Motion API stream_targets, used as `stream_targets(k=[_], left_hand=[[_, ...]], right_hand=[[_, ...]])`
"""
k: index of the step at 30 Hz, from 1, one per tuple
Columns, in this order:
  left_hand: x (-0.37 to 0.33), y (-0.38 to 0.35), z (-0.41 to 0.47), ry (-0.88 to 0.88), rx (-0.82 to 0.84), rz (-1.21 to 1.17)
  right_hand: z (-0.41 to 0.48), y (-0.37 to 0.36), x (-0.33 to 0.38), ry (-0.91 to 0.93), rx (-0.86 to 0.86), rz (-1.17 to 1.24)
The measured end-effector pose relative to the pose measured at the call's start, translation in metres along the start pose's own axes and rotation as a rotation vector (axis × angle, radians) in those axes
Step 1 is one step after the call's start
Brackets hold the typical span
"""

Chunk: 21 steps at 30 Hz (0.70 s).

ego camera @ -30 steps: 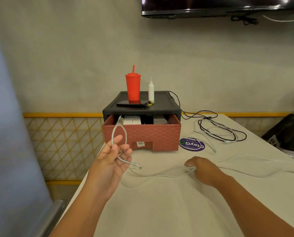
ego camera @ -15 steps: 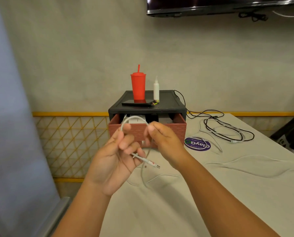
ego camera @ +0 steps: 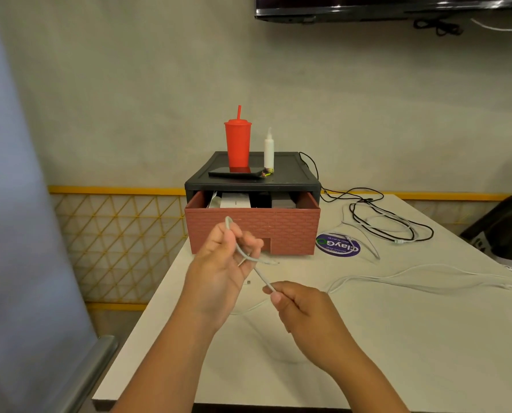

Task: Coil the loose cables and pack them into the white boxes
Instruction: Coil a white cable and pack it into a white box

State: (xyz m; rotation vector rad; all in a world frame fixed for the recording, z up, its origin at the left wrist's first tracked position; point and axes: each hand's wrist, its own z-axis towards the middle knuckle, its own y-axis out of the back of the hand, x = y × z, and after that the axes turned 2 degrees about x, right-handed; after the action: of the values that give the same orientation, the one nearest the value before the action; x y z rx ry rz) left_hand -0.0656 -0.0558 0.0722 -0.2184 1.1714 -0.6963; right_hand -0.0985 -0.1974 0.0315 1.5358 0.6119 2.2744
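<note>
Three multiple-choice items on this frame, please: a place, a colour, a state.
1. Where does the red cup stand?
A. On the black top of the drawer unit
B. On the table by the round sticker
C. On the floor

2. What colour is the cable held between the left hand and the right hand?
A. Black
B. White
C. Red

3. How is the brick-patterned drawer?
A. Pulled partly open
B. Fully shut
C. Lifted out onto the table

1 A: the cup sits on the black top. 2 B: both hands pinch a white strand. 3 A: white boxes show behind its front.
</note>
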Motion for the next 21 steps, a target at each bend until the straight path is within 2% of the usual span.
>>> stream_targets(k=[6,9,11,14,17,21], left_hand=[[0.019,0.004,-0.004,-0.081,0.079,0.686],[0.025,0.004,-0.007,-0.068,0.133,0.845],[0.026,0.003,-0.010,-0.031,0.164,0.818],[0.023,-0.004,-0.015,0.061,0.172,0.665],[0.018,-0.012,-0.020,0.198,0.150,0.331],[0.011,-0.023,-0.024,0.323,0.087,-0.007]], right_hand=[[-0.006,0.014,0.017,0.092,0.001,-0.308],[-0.006,0.024,0.028,0.101,-0.044,-0.391],[-0.005,0.031,0.035,0.104,-0.067,-0.370],[0.001,0.040,0.036,0.122,-0.124,-0.214],[0.010,0.046,0.033,0.132,-0.190,-0.052],[0.015,0.040,0.030,0.153,-0.098,0.117]])
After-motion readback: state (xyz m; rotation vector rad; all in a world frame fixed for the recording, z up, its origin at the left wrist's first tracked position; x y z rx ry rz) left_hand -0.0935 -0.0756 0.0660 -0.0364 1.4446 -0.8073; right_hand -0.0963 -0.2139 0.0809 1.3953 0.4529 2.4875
